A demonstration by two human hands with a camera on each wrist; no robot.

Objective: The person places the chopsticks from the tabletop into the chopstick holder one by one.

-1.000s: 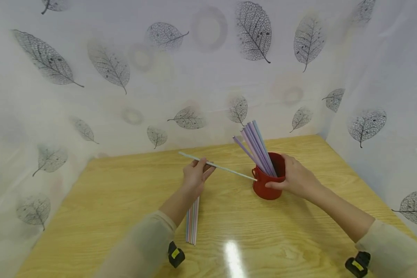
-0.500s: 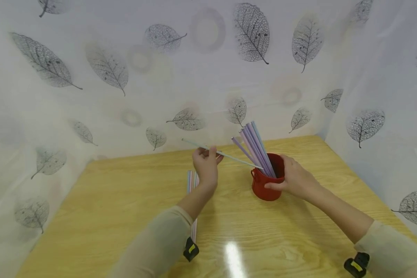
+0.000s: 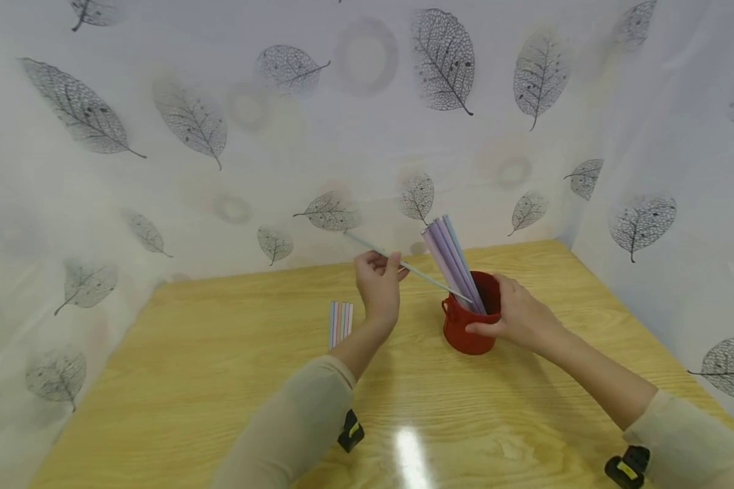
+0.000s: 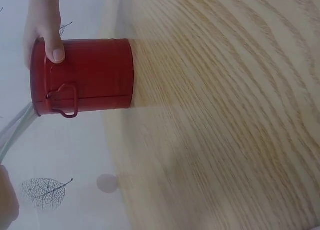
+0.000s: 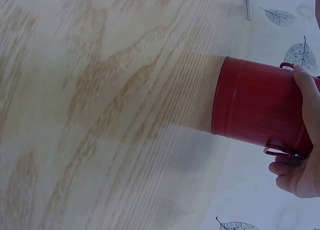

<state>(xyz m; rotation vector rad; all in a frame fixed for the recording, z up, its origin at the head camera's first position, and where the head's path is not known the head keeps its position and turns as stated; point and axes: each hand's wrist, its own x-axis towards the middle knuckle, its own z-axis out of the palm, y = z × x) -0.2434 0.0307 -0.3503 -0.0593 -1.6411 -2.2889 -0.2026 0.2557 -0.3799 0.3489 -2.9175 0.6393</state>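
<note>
My left hand (image 3: 379,285) pinches a pale green straw (image 3: 425,275) that slants down to the right, its lower end inside the mouth of the red bucket (image 3: 465,337). Several purple and blue straws (image 3: 449,261) lean to the left in that bucket. At its right side, my right hand (image 3: 522,316) grips the rim, thumb across the front. The right wrist view shows the bucket (image 5: 260,102) standing on the table with small wire handles on its sides. In the left wrist view, the bucket (image 4: 95,74) has the right thumb pressed on its wall.
A row of pastel straws (image 3: 340,322) lies on the wooden table (image 3: 232,353), partly hidden behind the left forearm. A white curtain (image 3: 367,136) printed with leaves stands along the back and sides of the table.
My left hand has moved right and up, bringing the green straw's lower end from the bucket's outside edge to within its mouth. A separate purple straw now lies closer to the bunch. The right hand stays put.
</note>
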